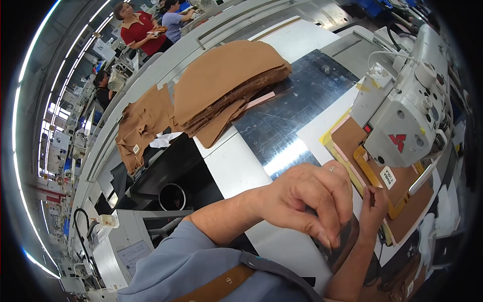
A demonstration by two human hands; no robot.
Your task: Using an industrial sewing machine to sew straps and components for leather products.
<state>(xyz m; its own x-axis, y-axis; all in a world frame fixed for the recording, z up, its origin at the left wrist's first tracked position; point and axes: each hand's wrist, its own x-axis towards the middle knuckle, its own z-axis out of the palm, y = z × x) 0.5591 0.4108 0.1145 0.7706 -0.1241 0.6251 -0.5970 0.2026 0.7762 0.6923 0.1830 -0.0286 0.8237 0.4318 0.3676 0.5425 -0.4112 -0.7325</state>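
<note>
My left hand (314, 199) is raised over the table's front, thumb and forefinger pinched together, and I cannot make out anything between them. A ring shows on one of its fingers. Farther right, my right hand (373, 207) is at the near edge of the sewing machine's work area, its fingertips pressed together; whether they hold something is too small to tell. Beside it lies a brown fabric piece (417, 207) with a white label (388, 177), under a yellow clamp frame (363, 160). The white sewing machine head (410, 136) stands over this fabric.
A thick stack of brown curved fabric pieces (231, 75) lies on the far table. Crumpled brown pieces (146, 121) hang left of it. A shiny metal plate (302, 95) covers the table's middle. A grey cabinet (118, 251) stands at left. Several people work behind.
</note>
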